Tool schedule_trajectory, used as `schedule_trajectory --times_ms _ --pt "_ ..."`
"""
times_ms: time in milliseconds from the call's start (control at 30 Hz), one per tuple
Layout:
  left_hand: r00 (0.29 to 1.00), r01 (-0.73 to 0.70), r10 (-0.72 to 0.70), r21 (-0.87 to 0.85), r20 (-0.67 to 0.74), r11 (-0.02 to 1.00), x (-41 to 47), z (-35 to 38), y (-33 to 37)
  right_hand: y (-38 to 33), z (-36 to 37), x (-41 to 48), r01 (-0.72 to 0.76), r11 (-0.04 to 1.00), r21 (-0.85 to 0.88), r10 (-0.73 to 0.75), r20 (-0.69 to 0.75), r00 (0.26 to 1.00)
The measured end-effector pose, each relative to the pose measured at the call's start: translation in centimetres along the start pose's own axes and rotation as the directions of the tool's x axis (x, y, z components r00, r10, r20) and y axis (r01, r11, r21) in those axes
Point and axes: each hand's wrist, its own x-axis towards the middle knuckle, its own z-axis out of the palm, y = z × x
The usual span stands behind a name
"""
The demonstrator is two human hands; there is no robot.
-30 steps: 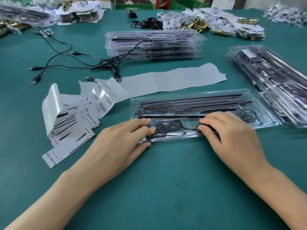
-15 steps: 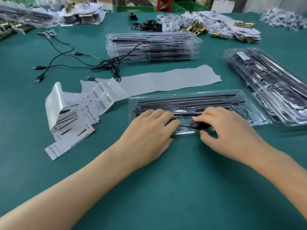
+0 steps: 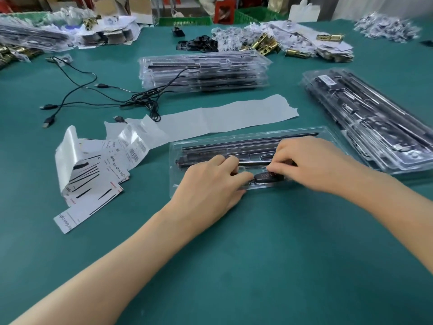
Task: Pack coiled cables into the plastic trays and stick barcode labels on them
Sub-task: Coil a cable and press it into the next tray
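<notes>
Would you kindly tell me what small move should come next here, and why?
Probably press the black controller flat into the near compartment of the clear tray. The right hand pinches it and the thumb of the left hand touches its end, and it does not yet look fully seated.

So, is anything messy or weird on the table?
Yes. The loose black cables lie tangled, and one runs up onto the tray stack. The label sheets are curled and folded over, not flat.
</notes>
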Motion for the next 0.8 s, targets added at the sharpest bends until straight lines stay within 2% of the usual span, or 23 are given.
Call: schedule_trajectory --times_ms 167,300,400,500,567,667,800 --pt "0.999 -0.038 0.041 0.173 -0.016 0.984 -0.4 0.5 0.7 -0.1 -0.7 2.9 -0.057 0.996 0.07 0.055 0.029 0.998" --pt "0.992 -0.074 0.096 0.221 -0.087 0.972 -0.5 0.3 1.4 0.0 -1.4 5.1 -0.095 0.995 0.022 0.09 0.183 0.979" --pt "0.99 -0.102 0.124 0.244 -0.073 0.964 0.0 0.5 1.9 -0.2 -1.8 6.3 -0.106 0.994 0.017 0.094 0.336 0.937" --pt "0.991 -0.096 0.118 0.271 -0.067 0.958 0.5 0.4 2.1 -0.8 -2.2 7.2 -0.097 0.995 -0.031 0.101 0.422 0.901" --pt "0.988 -0.092 0.122 0.266 -0.096 0.96 0.9 0.6 2.0 -1.4 -2.4 7.7 -0.103 0.993 -0.063 0.12 0.454 0.883" --pt "0.98 -0.059 0.089 0.173 -0.177 0.983 1.2 1.2 1.9 -2.1 -2.5 8.1 -0.115 0.988 -0.103 0.151 0.484 0.862" --pt "0.973 -0.062 0.079 0.083 -0.215 0.995 1.7 1.9 2.9 -2.2 -2.4 8.2 -0.13 0.985 -0.114 0.17 0.482 0.859"
